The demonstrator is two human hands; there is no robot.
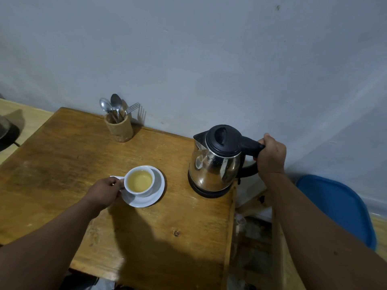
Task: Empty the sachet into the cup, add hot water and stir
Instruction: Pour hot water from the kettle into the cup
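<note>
A white cup (139, 181) holding pale yellow liquid stands on a white saucer (156, 194) near the middle of the wooden table (62, 155). My left hand (105, 190) grips the cup at its left side, where the handle is hidden. A white sachet corner (117, 177) peeks out behind that hand. A steel kettle (215, 164) with a black lid sits upright on its black base at the table's right edge. My right hand (271, 155) is closed around the kettle's black handle.
A wooden holder (119, 127) with spoons and a fork stands at the back of the table against the grey wall. A blue plastic chair (339, 206) is to the right, beyond the table's right edge.
</note>
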